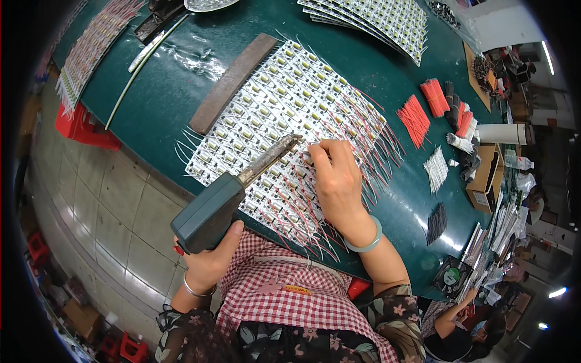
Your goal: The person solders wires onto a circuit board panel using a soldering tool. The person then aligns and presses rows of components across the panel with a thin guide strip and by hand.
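My left hand (212, 260) is wrapped round the dark green handle of a soldering gun (209, 212). Its long metal tip reaches up and right over a white panel of small circuit boards (242, 142), ending just beside my right fingertips. My right hand (339, 181) is closed in a pinch low over the panel's middle; whatever is between the fingertips is too small to make out. Red and white wires (369, 145) stick out along the panel's right and near parts, some passing under my right hand. A brown bar (233, 85) lies along the panel's far left edge.
Bundles of red wires (414, 121), white wires (436, 169) and black wires (436, 224) lie on the green table (387, 212) at right. More panels (375, 21) are stacked at the back. A small fan (452, 276) and another person (466, 330) are at lower right.
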The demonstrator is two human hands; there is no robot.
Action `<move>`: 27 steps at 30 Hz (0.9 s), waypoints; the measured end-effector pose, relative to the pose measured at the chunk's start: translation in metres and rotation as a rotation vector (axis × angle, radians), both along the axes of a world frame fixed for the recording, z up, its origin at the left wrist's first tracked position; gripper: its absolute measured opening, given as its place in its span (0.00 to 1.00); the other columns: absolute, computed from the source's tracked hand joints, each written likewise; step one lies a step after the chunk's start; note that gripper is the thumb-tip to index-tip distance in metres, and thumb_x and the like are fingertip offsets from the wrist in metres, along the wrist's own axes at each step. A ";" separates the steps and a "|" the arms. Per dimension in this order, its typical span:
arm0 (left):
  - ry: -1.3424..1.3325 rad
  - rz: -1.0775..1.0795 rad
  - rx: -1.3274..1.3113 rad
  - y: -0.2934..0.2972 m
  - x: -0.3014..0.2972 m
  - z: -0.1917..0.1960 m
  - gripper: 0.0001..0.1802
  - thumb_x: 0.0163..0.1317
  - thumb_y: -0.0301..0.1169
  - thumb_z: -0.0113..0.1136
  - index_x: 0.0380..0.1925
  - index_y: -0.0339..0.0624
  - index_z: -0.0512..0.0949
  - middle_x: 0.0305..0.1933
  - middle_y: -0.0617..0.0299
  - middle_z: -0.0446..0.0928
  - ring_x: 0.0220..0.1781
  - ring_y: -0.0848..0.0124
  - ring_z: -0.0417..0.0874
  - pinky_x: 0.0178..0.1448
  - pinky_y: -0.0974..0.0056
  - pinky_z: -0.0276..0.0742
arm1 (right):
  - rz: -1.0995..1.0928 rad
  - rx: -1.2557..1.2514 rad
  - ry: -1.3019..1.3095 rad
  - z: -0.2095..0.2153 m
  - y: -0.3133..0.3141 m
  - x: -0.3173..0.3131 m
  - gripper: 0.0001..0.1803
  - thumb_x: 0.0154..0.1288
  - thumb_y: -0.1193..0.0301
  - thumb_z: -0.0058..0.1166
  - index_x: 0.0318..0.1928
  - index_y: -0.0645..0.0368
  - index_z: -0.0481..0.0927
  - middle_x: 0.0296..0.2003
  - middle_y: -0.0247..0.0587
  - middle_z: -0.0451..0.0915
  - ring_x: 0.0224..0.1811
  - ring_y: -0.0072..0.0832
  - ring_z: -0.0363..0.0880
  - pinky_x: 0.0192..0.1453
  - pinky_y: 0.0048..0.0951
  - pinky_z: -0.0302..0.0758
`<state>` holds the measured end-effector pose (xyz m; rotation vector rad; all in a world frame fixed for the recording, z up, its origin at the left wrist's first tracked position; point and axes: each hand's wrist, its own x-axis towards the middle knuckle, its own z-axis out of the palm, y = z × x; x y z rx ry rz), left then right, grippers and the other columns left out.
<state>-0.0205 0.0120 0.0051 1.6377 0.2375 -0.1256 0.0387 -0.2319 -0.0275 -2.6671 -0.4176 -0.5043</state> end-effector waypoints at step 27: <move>-0.221 -0.226 0.291 0.002 0.007 -0.004 0.11 0.54 0.19 0.70 0.37 0.30 0.81 0.34 0.57 0.83 0.31 0.72 0.82 0.36 0.68 0.77 | 0.041 0.087 0.020 -0.003 0.008 -0.015 0.18 0.52 0.83 0.57 0.47 0.68 0.79 0.40 0.47 0.75 0.40 0.41 0.75 0.42 0.37 0.75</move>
